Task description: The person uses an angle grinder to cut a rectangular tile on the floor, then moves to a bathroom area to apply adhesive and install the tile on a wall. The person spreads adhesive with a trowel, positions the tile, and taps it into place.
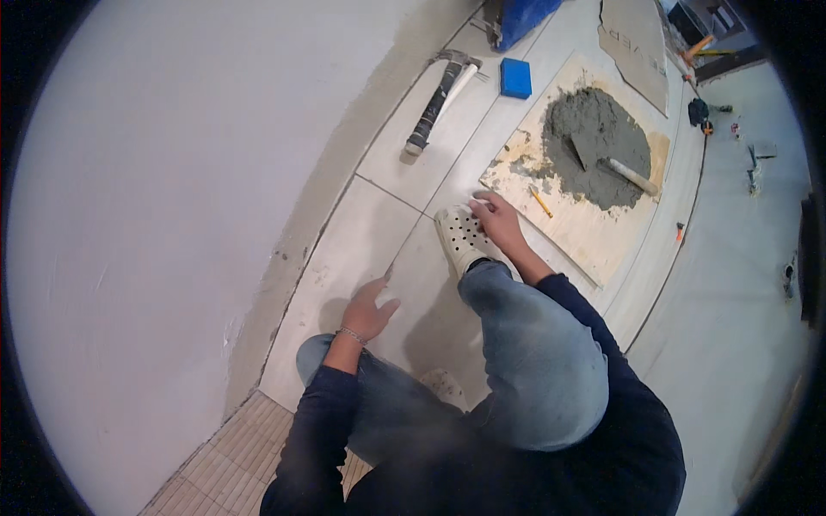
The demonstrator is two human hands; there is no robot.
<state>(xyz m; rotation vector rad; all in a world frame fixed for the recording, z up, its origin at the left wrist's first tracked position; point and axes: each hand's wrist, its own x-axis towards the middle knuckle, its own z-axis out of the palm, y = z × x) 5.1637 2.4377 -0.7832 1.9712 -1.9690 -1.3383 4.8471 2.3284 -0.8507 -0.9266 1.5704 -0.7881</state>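
My left hand [367, 311] is low over the pale floor tiles [434, 301]. Its fingers stretch forward to the dark joint between two tiles, with the thumb held apart. A thin dark sliver at the fingertips is too small to make out. Beside the toe of my cream clog [460, 232], my right hand [501, 222] hovers or rests with its fingers loosely bent and apart, and nothing shows in it. Just past it lies a wooden board [564, 236] bearing a heap of grey mortar [602, 138]. A trowel [632, 175] is stuck in the mortar, and a yellow pencil [540, 201] lies on the board.
A hammer [434, 103] with a black-wrapped handle lies ahead near the left wall [198, 172]. Close to it are a blue block [515, 78] and a blue bag [523, 19]. Torn cardboard [635, 52] lies beyond the board. Brownish strip-patterned flooring [237, 447] is at the lower left.
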